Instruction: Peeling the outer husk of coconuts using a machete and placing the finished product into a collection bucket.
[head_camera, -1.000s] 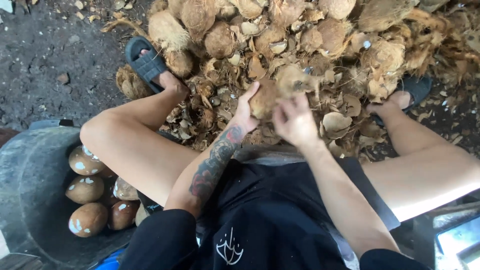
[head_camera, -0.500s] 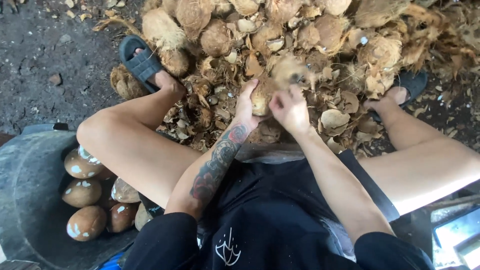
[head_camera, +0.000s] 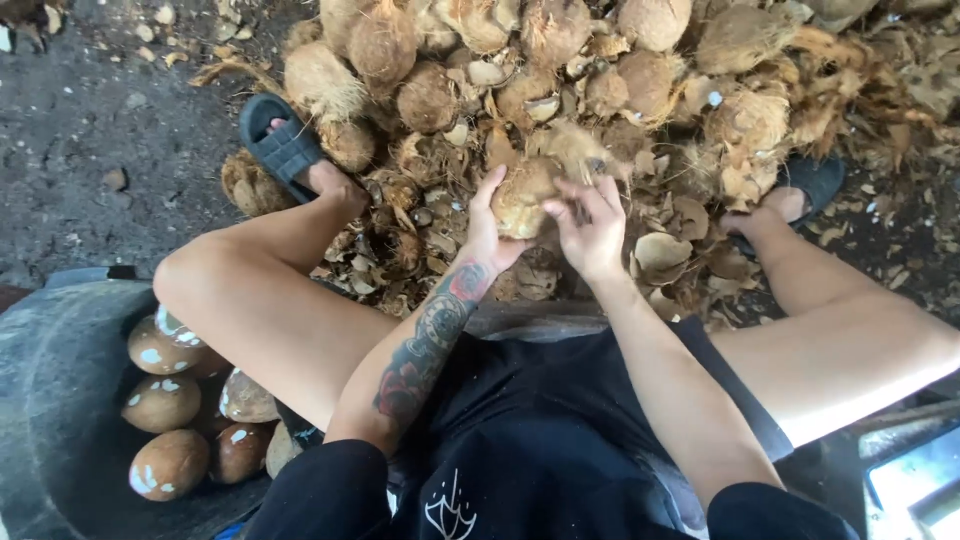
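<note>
Soft even daylight, faint shadows, mild glare lower right, slight edge distortion

Left hand, right hand clasped together

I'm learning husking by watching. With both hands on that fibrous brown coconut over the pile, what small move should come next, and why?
Probably peel the loose husk away with the right hand while the left hand steadies the fibrous brown coconut. Husk fibres still cover it, whereas the smooth brown coconuts in the dark tub are stripped clean.
</note>
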